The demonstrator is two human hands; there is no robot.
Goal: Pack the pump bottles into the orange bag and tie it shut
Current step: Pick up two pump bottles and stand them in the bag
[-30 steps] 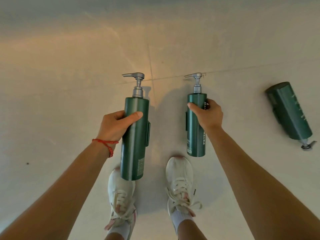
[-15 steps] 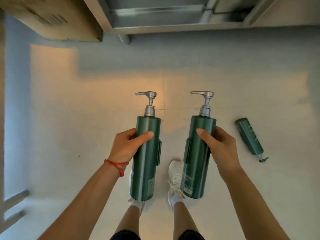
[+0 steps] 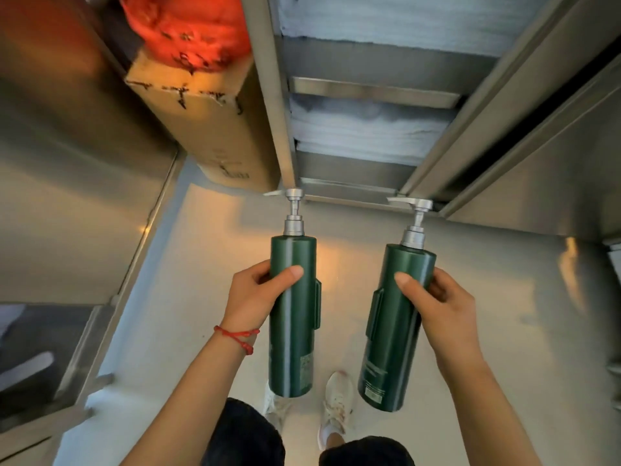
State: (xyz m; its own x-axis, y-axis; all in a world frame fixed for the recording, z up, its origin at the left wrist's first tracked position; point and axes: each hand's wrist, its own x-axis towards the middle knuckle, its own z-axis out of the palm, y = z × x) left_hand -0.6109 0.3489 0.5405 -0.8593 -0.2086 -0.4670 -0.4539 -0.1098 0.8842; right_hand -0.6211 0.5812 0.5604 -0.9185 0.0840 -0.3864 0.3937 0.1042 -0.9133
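I hold two dark green pump bottles upright in front of me above the floor. My left hand grips the left pump bottle around its upper body. My right hand grips the right pump bottle the same way. Both have silver pump heads pointing left. The orange bag lies crumpled on top of a cardboard box at the upper left, well ahead of both hands.
A steel shelving unit holding folded white cloth stands straight ahead. Steel surfaces flank me at left and right. My white shoes stand on the pale floor below the bottles.
I have stood up and the view has lifted from the floor to the shelves; both bottles rose with my hands. The third bottle lying on the floor at right has left the view.
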